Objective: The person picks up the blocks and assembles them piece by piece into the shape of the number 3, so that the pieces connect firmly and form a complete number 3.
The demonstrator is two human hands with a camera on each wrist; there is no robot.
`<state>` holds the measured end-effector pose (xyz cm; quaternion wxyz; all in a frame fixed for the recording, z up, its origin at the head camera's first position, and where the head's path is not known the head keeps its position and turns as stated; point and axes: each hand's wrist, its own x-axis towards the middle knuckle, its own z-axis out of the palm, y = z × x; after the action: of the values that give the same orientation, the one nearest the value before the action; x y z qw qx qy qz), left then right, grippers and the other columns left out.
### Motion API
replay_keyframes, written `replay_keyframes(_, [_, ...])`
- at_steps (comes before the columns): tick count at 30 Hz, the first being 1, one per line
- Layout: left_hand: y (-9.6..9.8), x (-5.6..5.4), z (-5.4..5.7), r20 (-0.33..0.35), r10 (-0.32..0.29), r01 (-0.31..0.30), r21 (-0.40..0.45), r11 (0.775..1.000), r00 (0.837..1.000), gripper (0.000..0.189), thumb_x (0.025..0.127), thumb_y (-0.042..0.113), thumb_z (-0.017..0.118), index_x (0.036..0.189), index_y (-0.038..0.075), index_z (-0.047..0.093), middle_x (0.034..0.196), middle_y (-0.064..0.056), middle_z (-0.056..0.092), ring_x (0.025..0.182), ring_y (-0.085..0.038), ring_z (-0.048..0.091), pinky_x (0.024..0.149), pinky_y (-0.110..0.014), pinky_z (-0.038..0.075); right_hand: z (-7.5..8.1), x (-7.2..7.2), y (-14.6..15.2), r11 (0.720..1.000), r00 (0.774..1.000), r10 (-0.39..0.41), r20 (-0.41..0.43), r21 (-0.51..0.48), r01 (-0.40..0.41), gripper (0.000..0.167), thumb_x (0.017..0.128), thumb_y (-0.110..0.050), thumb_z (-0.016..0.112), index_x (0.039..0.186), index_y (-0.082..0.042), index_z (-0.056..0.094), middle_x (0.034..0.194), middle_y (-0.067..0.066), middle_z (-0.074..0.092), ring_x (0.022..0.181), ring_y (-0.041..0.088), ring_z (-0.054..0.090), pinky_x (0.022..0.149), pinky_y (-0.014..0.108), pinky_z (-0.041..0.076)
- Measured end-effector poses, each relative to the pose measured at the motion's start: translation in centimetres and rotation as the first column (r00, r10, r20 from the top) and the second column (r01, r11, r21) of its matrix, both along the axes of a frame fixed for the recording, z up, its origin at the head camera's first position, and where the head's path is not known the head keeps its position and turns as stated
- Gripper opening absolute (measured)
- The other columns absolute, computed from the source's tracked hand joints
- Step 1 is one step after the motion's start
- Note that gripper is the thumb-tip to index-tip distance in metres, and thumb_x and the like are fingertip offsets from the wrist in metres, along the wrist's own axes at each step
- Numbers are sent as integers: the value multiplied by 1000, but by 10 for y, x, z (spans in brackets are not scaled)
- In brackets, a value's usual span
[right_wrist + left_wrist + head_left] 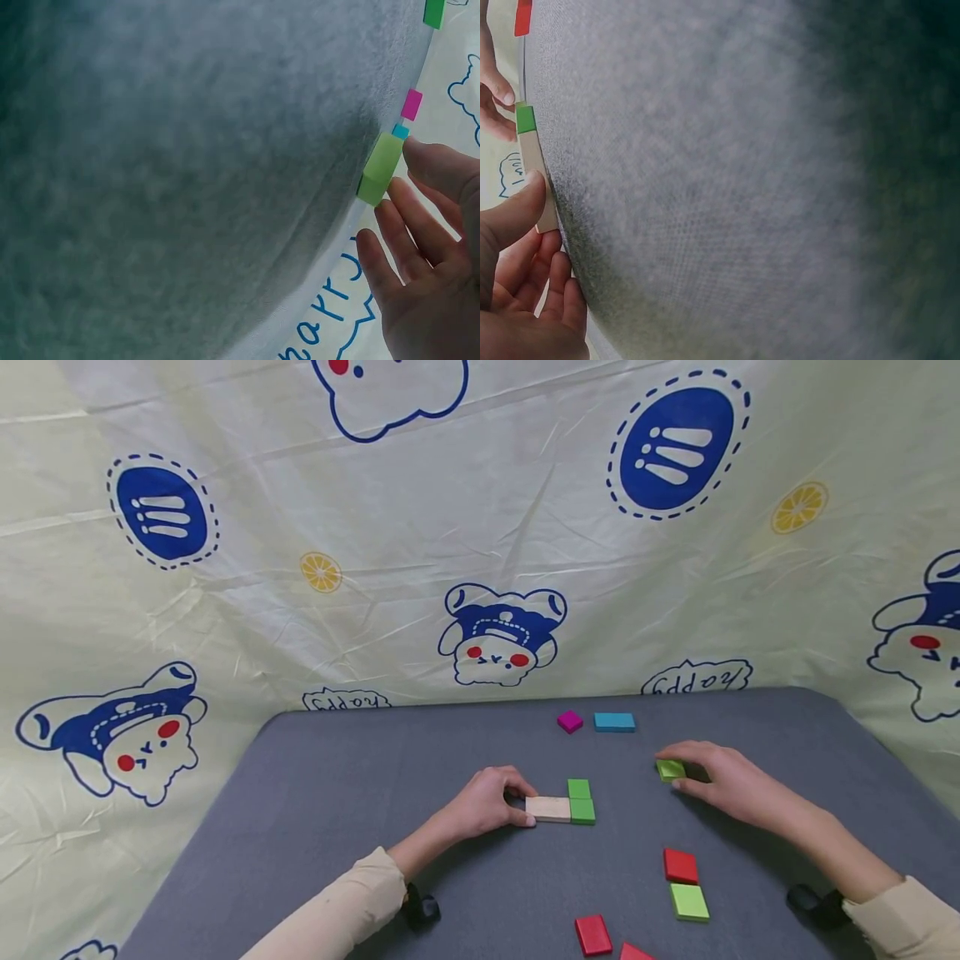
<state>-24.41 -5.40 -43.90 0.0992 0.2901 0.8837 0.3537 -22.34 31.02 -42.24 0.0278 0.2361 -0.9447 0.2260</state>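
Pinching the left end of a pale wooden rectangular block (549, 810) on the grey table (360, 777) between thumb and fingers of the left hand (487, 802). Clamping a yellow-green square block (670, 770) in the right hand (720, 781), well apart to the right. At the wooden block's right end, touching, a bright green square block (582, 812); just beyond, another green square (579, 788). Farther back, a magenta square block (570, 721) beside a blue rectangular block (614, 722). Nearer, a red square block (680, 866) against a second yellow-green square (689, 902).
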Motion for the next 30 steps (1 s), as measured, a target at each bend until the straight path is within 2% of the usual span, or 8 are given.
replay_keyframes(12, [0,0,-2,-3,-1,1,5,1000,1000,27,78,16,85,102,11,76,92,8,63,83,-7,55,77,-22,45,-4,-1,1,1000,998,-3,60,12,2,40,85,-7,74,124,-3,66,120,15,65,114,39,57,91,56,45])
replay_keyframes(19, [0,0,-3,7,7,-7,5,1000,1000,27,78,16,85,102,11,76,92,8,63,84,-8,56,77,-23,44,-3,7,-7,1000,994,9,110,-1,-9,40,87,-11,74,125,-5,65,122,13,64,114,37,57,91,55,46])
replay_keyframes(26, [0,1,-2,-9,5,-5,4,1000,1000,27,78,16,85,102,11,76,92,8,63,84,-8,56,76,-22,44,2,14,-20,1000,994,28,106,-7,-27,39,87,-11,73,126,-6,66,122,9,65,115,35,58,92,54,45])
replay_keyframes(30, [0,0,-1,-7,3,-3,5,1000,1000,27,78,16,85,102,11,76,91,8,63,84,-8,56,76,-22,44,3,19,-28,999,993,32,115,-12,-31,40,88,-12,73,127,-8,65,121,5,65,109,27,60,90,50,48])
